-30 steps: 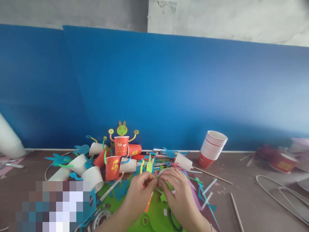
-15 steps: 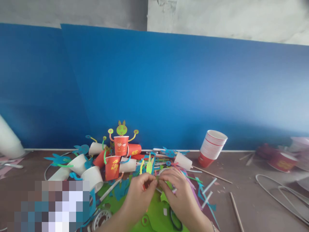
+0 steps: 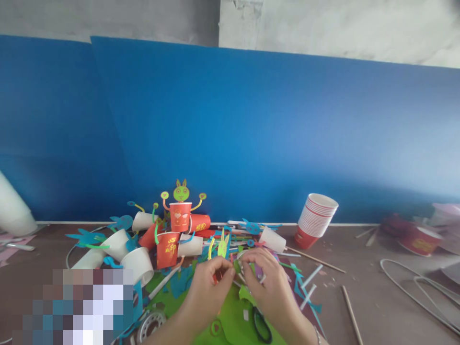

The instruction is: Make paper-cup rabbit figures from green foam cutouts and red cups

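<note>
- So both hands meet just in front of the cup pile: left hand [image 3: 210,282] and right hand [image 3: 268,282] are pinched fingertip to fingertip on a small green paper piece [image 3: 237,266].
- That piece sits right between them, about level, neither hand clearly nearer; too small to tell its long axis.
- Scissors [image 3: 260,326] lie on the green sheet [image 3: 230,321] under the right wrist.
- Red cup [image 3: 167,249] has yellow characters, not readable; stacked cups [image 3: 316,215] stand well off right.
</note>
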`<state>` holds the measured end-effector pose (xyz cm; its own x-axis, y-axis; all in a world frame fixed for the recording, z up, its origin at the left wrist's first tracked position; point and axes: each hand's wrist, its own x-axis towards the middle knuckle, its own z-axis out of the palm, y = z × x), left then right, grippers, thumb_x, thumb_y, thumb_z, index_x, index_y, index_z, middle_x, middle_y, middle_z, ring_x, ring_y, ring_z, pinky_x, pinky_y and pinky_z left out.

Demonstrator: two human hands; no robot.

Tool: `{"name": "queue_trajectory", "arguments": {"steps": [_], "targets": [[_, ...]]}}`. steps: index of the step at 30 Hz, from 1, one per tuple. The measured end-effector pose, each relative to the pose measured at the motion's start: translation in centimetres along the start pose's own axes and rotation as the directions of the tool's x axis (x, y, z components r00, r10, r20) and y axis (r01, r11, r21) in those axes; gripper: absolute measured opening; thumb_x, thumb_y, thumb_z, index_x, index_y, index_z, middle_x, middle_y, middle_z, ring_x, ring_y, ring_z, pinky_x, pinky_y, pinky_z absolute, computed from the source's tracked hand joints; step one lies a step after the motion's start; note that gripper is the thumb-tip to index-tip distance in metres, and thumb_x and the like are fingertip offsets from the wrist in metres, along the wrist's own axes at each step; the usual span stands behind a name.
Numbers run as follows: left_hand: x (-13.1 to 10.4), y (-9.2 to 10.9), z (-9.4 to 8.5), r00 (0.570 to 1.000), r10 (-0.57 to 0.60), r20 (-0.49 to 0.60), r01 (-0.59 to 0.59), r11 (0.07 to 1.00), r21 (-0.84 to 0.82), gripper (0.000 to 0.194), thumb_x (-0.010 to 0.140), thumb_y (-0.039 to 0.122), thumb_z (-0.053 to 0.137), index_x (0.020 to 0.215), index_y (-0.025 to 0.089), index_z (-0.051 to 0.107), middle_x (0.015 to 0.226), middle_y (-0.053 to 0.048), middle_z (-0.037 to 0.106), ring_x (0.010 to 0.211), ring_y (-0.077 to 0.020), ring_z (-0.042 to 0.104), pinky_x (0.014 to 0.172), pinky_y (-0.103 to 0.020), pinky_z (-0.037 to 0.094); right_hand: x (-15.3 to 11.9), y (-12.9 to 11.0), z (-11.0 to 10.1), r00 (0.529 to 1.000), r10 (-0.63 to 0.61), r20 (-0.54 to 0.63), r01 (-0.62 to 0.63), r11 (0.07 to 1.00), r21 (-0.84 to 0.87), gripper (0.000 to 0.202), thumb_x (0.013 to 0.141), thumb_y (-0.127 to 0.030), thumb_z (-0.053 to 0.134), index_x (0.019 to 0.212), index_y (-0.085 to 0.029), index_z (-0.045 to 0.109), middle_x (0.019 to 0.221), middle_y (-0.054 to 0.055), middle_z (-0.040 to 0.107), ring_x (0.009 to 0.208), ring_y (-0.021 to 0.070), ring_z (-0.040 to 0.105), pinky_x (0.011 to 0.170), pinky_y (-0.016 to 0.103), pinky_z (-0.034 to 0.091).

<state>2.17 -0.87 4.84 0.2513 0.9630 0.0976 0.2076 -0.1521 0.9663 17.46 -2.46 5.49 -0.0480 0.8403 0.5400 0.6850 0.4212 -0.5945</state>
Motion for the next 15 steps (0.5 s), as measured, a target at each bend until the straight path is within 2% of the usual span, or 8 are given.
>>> {"name": "queue_trajectory", "arguments": {"steps": [3,8,11,13,15], "targets": [[0.2,0.2,-0.4,1.0,-0.02,0.014,0.021,0.996,-0.086,0.021,0.076,0.035,0.055,0.066,0.017,0.058,0.061,0.0,0.059,0.059,-0.0147,0.053,0.056,-0.023,0.041,0.4,0.4,-0.6,1.0,0.03,-0.003,-0.03,0.998,-0.055,0.015,0.084,-0.016,0.049,0.072,-0.021,0.057,0.078,0.005,0.066,0.077,0.0221,0.061,0.071,0.034,0.046],[0.4,0.4,-0.8,0.992,-0.118,0.051,0.128,0.955,-0.267,0.023,0.074,0.038,0.059,0.064,0.017,0.055,0.056,0.002,0.057,0.052,-0.0126,0.052,0.054,-0.023,0.042,0.4,0.8,-0.9,0.979,0.013,0.203,0.032,0.976,-0.217,0.026,0.085,-0.018,0.052,0.059,-0.021,0.05,0.066,0.002,0.061,0.068,0.0204,0.057,0.066,0.032,0.041],[0.5,0.4,-0.7,0.985,-0.167,0.044,0.172,0.929,-0.328,0.022,0.071,0.036,0.062,0.062,0.018,0.052,0.054,0.002,0.057,0.049,-0.0108,0.049,0.051,-0.022,0.039,0.1,0.2,-0.8,0.976,0.013,0.219,0.033,0.979,-0.202,0.01,0.078,-0.012,0.058,0.076,-0.021,0.057,0.08,0.003,0.065,0.078,0.0224,0.058,0.07,0.033,0.041],[0.6,0.4,-0.7,0.983,-0.182,0.033,0.183,0.925,-0.332,0.02,0.069,0.034,0.061,0.061,0.018,0.052,0.055,0.002,0.059,0.051,-0.0102,0.048,0.052,-0.021,0.038,0.0,-0.4,-0.7,0.981,0.002,0.194,0.032,0.985,-0.171,0.015,0.077,-0.01,0.059,0.086,-0.021,0.058,0.086,0.004,0.064,0.082,0.0231,0.058,0.07,0.033,0.042],[0.5,0.5,-0.7,0.982,-0.186,0.034,0.187,0.93,-0.316,0.018,0.069,0.032,0.06,0.061,0.017,0.053,0.055,0.001,0.059,0.052,-0.0098,0.047,0.052,-0.021,0.036,-0.2,-0.9,-0.6,0.985,-0.046,0.165,0.072,0.986,-0.151,0.013,0.078,-0.01,0.058,0.086,-0.02,0.058,0.086,0.005,0.064,0.082,0.0231,0.058,0.071,0.034,0.042]]}}
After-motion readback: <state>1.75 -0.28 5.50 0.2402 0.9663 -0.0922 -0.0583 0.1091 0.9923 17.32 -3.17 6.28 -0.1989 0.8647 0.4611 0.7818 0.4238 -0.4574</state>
